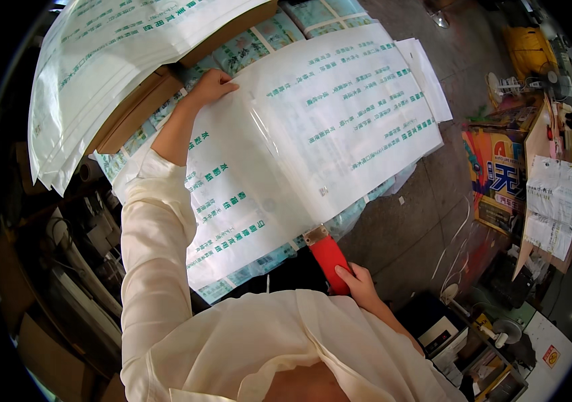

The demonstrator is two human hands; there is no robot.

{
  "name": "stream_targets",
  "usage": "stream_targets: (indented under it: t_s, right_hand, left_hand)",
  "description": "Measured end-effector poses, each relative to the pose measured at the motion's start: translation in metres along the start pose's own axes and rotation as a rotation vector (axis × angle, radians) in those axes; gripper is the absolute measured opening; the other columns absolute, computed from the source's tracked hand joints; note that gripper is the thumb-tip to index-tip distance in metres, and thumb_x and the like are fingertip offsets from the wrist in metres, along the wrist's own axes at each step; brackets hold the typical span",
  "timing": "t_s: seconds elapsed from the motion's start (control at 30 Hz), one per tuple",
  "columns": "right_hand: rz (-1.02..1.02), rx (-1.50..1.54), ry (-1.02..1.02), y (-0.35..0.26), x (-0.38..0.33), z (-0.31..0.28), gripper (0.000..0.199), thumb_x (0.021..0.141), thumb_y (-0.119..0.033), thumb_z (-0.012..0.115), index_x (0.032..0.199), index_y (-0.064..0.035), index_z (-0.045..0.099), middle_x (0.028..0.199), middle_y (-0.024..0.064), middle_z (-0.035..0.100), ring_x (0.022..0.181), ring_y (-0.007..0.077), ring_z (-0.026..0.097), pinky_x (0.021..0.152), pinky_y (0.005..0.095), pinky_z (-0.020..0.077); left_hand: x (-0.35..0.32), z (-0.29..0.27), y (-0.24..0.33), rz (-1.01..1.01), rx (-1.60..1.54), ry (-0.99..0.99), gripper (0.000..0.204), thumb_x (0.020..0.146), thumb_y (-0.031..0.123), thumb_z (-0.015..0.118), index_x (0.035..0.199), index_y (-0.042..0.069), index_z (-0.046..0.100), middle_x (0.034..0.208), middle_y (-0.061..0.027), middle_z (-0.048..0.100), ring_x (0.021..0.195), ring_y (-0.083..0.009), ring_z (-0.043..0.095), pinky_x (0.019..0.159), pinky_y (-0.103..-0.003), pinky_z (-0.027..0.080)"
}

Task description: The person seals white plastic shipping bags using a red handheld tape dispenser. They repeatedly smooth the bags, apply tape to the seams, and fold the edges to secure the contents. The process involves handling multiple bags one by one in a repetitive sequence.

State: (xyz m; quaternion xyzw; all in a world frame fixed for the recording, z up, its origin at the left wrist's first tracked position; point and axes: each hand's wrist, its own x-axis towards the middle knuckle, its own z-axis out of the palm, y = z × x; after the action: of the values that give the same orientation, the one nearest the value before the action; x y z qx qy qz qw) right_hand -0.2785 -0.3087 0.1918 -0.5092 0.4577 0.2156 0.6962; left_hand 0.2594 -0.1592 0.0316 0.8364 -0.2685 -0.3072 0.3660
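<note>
One red tool (330, 265) juts from the right hand (360, 284) toward white sheeting (349, 114).

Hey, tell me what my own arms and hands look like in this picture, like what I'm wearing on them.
You're wearing a cream shirt. Its loose, creased left sleeve ends partway down the forearm. Your left hand and right hand are ungloved, with no rings or watch that I can make out. The right sleeve's edge isn't clear.
</note>
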Motion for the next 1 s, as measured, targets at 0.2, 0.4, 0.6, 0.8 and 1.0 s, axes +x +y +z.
stream_targets:
  t_s: [0.2,0.4,0.6,0.8,1.0]
  right_hand:
    - [0.005,0.061,-0.032,0.006,0.01,-0.003,0.032,0.097,-0.026,0.057,0.101,0.0054,0.058,0.077,0.0114,0.066,0.063,0.0182,0.066,0.058,0.0296,0.0539]
    - [-0.026,0.064,-0.063,-0.004,0.007,-0.004,0.032,0.098,-0.026,0.056,0.1,0.0053,0.058,0.078,0.0115,0.065,0.064,0.0181,0.066,0.058,0.0298,0.0544]
    - [-0.039,0.057,-0.095,-0.01,0.005,-0.008,0.031,0.098,-0.026,0.055,0.101,0.0054,0.058,0.078,0.0116,0.065,0.064,0.0177,0.066,0.058,0.0302,0.0548]
    - [-0.042,0.033,-0.103,-0.014,0.005,-0.013,0.03,0.098,-0.025,0.055,0.1,0.0049,0.058,0.077,0.0117,0.065,0.063,0.0176,0.066,0.058,0.0305,0.0548]
    - [-0.054,0.007,-0.113,-0.017,0.004,-0.015,0.031,0.098,-0.026,0.055,0.1,0.0049,0.058,0.075,0.0117,0.065,0.062,0.018,0.066,0.057,0.0296,0.0544]
  left_hand:
    - [-0.037,0.029,0.043,0.042,0.324,0.45,0.037,0.079,0.019,0.073,0.11,-0.001,0.065,0.103,-0.0178,0.065,0.094,-0.0311,0.06,0.085,-0.04,0.047]
    - [-0.166,0.107,0.075,0.331,0.423,0.699,0.062,0.078,0.01,0.071,0.133,0.003,0.044,0.135,-0.0224,0.045,0.12,-0.0414,0.044,0.103,-0.05,0.034]
    - [-0.335,0.214,0.065,0.143,0.57,0.127,0.069,0.086,0.046,0.06,0.146,0.018,0.04,0.154,-0.0105,0.031,0.144,-0.0358,0.022,0.115,-0.059,0.01]
    - [-0.337,0.231,0.082,0.099,0.548,0.12,0.066,0.088,0.046,0.057,0.147,0.022,0.039,0.156,-0.0058,0.03,0.145,-0.0328,0.021,0.116,-0.058,0.008]
    - [-0.333,0.232,0.097,0.132,0.474,0.188,0.064,0.086,0.041,0.06,0.142,0.014,0.044,0.151,-0.012,0.034,0.139,-0.0347,0.029,0.115,-0.055,0.015]
